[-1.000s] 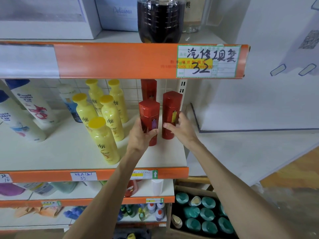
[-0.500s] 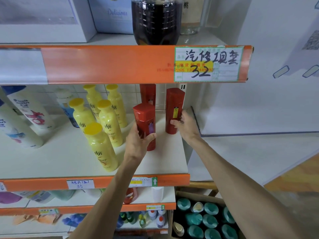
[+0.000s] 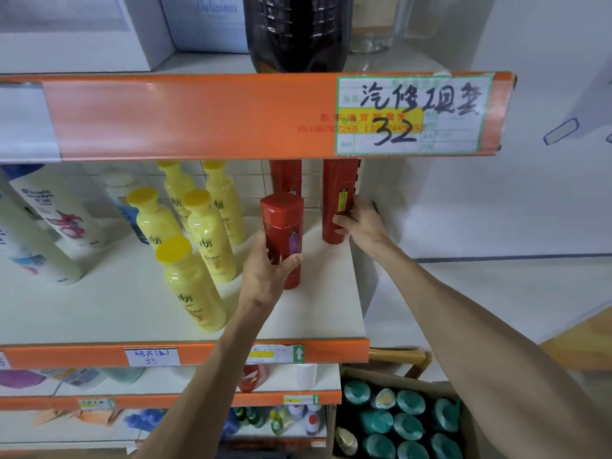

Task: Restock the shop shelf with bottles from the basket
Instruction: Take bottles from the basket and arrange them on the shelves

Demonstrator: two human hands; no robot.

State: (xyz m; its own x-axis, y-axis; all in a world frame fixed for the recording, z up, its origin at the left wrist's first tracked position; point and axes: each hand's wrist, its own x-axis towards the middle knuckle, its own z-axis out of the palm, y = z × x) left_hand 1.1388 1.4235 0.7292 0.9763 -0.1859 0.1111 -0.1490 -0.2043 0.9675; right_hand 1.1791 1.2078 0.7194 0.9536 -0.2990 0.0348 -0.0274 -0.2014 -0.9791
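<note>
Two red bottles are being set down at the right end of the middle shelf (image 3: 116, 303), so this round of restocking looks close to finished. The left hand (image 3: 268, 273) has fingers and thumb curled round the lower half of the near red bottle (image 3: 283, 226), which leans a little to the left. Its base is at the shelf board, though I cannot tell whether it rests there fully. The right hand (image 3: 361, 223) grips the lower side of the far red bottle (image 3: 339, 200), which stands upright at the shelf's right edge with its base apparently down. A third red bottle (image 3: 285, 177) stands behind the near one, against the back wall, touched by neither hand.

To the left, a group of yellow bottles (image 3: 208, 240) fills the middle of the shelf, with white shampoo bottles (image 3: 59, 210) further left. The near right part of the shelf board is bare, so there is room for more.

Low on the right, the basket (image 3: 374, 372) holds many teal-capped bottles (image 3: 407, 425), packed close, and a gold-capped one at its near left corner. Judging by that, most of the job remains: both hands must let go of the red bottles, and then the basket's contents need shelving.
</note>
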